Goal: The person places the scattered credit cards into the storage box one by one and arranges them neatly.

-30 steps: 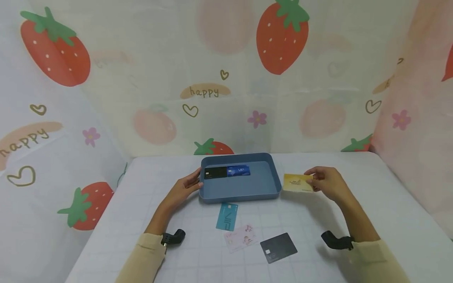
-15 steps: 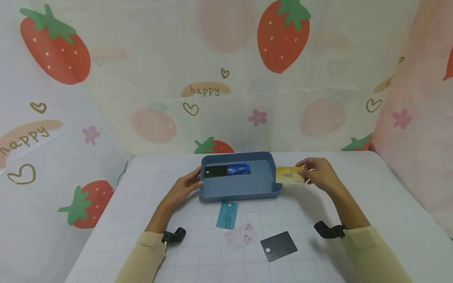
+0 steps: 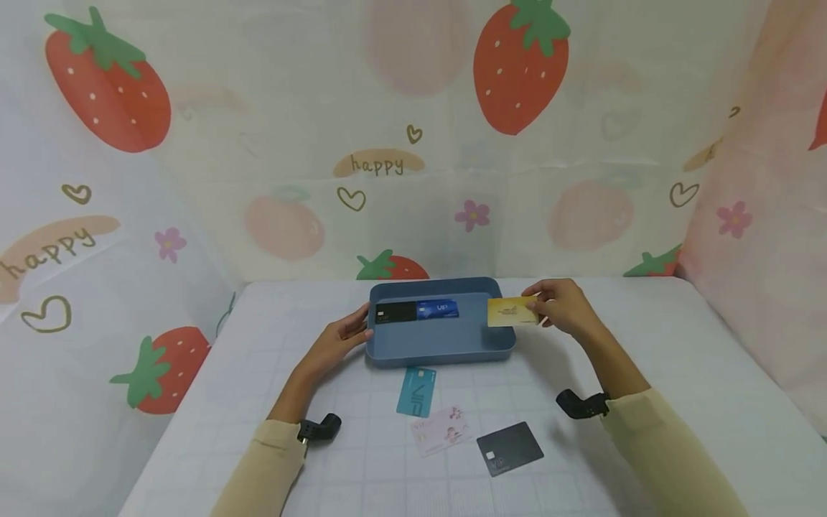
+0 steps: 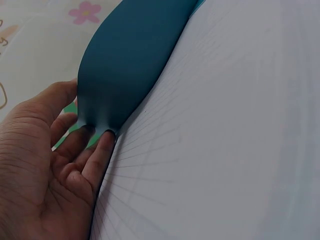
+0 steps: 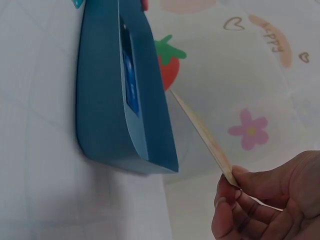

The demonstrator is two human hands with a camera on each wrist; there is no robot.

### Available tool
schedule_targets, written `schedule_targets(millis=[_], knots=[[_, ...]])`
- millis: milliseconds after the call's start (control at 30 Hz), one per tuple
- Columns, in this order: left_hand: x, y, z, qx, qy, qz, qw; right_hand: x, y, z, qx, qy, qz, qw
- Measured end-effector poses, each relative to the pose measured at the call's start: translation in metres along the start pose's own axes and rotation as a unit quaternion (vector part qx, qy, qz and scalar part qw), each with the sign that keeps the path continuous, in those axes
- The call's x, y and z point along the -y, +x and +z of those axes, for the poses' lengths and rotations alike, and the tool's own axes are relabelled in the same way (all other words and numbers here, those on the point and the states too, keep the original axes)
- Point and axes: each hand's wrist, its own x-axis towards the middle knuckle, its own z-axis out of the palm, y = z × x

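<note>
At the far left we see a beige sleeve (image 3: 258,467), then the left hand (image 3: 336,343), its fingers relaxed and resting against the left end of the blue tray (image 3: 439,347), clasping nothing. Inside the tray, towards its left and far side, we find a black card (image 3: 396,312) and, at its right edge, a blue card (image 3: 437,309); whether they overlap, we cannot tell. In front of the tray, on the white worktop (image 3: 362,474), we have a teal card (image 3: 416,392) close to the tray's near wall, a pale pink card (image 3: 442,429) just beside it, and a dark grey card (image 3: 510,449) lying askew further right. Next comes the yellow card (image 3: 507,312), over the tray's right end; from the right wrist we see it raised, apart from the rim. Last, the right hand (image 3: 561,307) pinches that card's right edge between thumb and fingers
</note>
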Motion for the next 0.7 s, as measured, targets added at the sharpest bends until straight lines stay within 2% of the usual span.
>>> schedule_targets(millis=[100, 233, 700], knots=[[0.012, 0.002, 0.000, 0.001, -0.001, 0.004, 1.0000, 0.005, 0.004, 0.005, 0.007, 0.003, 0.004, 1.000], [0.016, 0.002, 0.001, -0.001, 0.000, 0.008, 1.0000, 0.010, 0.011, 0.009, 0.011, 0.002, -0.003, 1.000], [0.010, 0.001, -0.001, -0.006, 0.010, 0.002, 0.9999, 0.015, 0.037, 0.019, 0.019, -0.008, -0.012, 1.000]])
